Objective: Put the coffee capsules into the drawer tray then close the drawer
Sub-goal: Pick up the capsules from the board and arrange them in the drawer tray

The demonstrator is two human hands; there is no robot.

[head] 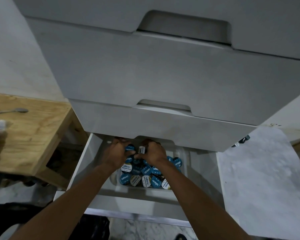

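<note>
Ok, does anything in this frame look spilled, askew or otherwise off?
Nothing spilled or damaged. The coffee capsules sit heaped at mixed angles inside the clear tray in the open drawer, none visible outside it. Both hands, left hand and right hand, hold capsules over the pile. The drawers above look shut.

Low in the frame's centre, the open drawer (87, 163) is holding the tray (123, 187), with capsules (146, 177) lying inside; a wooden table (29, 135) is standing at left, bearing a spoon (16, 110).

Matt plastic drawer (87, 163), raw wood table (29, 135).
</note>
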